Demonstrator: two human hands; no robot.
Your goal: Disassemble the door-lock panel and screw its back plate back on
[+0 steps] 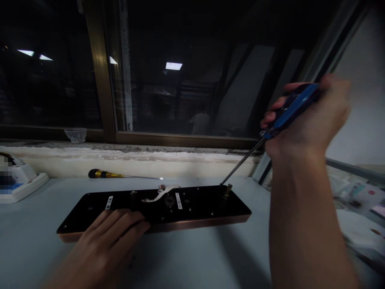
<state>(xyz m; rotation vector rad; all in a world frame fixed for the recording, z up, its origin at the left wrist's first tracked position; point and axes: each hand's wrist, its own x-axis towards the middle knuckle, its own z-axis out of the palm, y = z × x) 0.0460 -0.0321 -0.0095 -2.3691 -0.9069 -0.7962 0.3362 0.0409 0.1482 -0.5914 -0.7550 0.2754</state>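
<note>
A long door lock panel (pixel 195 204), black-backed with a copper-coloured rim, lies across the table. My left hand (pixel 111 237) is closed over its near edge, left of the middle, fingers on the black face. High at the right, my right hand (pixel 319 112) grips the blue and black handle of a screwdriver (pixel 243 160). Its long shaft slants down to the panel's far edge near the right end, beside a brass post (pixel 228 190). A white cable (pixel 164 193) comes out near the panel's middle, by a round hub (pixel 169 200).
Behind the panel lies a second screwdriver (pixel 105 174) with a yellow and black handle. A white power strip (pixel 30 188) is at the left edge. On the window sill stands a clear plastic cup (pixel 75 135). Plastic bags and papers (pixel 361 196) lie at the right.
</note>
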